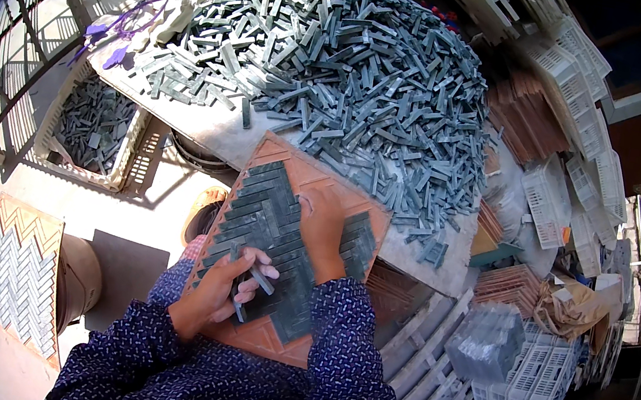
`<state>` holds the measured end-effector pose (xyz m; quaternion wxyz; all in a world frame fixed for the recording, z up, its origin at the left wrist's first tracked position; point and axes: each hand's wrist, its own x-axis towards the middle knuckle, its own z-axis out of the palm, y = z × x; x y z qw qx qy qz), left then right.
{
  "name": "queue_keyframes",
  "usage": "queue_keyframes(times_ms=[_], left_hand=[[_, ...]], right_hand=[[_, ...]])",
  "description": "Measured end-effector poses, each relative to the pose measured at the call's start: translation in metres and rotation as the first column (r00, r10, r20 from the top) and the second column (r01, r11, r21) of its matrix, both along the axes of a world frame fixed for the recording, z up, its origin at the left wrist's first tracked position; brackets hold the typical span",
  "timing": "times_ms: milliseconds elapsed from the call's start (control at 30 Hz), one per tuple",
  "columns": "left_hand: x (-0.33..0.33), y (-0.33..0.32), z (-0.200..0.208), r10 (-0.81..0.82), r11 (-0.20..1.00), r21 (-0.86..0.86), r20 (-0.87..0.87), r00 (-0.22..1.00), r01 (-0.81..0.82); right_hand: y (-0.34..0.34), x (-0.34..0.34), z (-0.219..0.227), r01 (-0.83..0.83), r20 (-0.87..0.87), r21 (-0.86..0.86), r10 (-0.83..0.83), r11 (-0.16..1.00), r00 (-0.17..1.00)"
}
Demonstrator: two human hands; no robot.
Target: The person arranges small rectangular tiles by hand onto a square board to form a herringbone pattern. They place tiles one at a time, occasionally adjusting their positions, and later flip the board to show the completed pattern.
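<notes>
A reddish-brown tray (368,200) with raised ridges lies tilted in front of me, its far edge by the table. Dark grey-green stone strips (264,203) fill much of it in a herringbone pattern. Over the tray's near left part, my left hand (231,280) is closed around several loose stone strips (262,280). My right hand (320,224) is lowered onto the tray's upper middle, beside the laid strips. Its fingers are bent together at the surface; whatever they pinch is hidden. A large heap of loose strips (360,70) covers the table beyond.
The pale table (190,113) carries the heap. At left are a crate (125,166) of stone pieces and a filled herringbone tray (24,276) against a round container (79,282). White plastic crates (532,383), stacked brown trays (507,284) and a wrapped bundle (488,341) stand at right.
</notes>
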<state>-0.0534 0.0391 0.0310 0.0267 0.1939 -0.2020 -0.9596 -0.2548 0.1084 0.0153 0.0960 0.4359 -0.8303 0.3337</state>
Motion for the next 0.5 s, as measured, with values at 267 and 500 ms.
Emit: queue_keyframes(times_ms=[267,500], left_hand=[[-0.001,0.002,-0.002,-0.015,1.000,0.002,0.027,1.000,0.015],[0.004,-0.011,-0.001,0.021,1.000,0.011,-0.014,1.000,-0.020]], right_hand=[[-0.007,-0.002,-0.003,-0.004,0.113,0.027,0.001,1.000,0.994],[-0.004,0.011,0.026,0.116,0.327,-0.044,-0.096,0.992,0.940]])
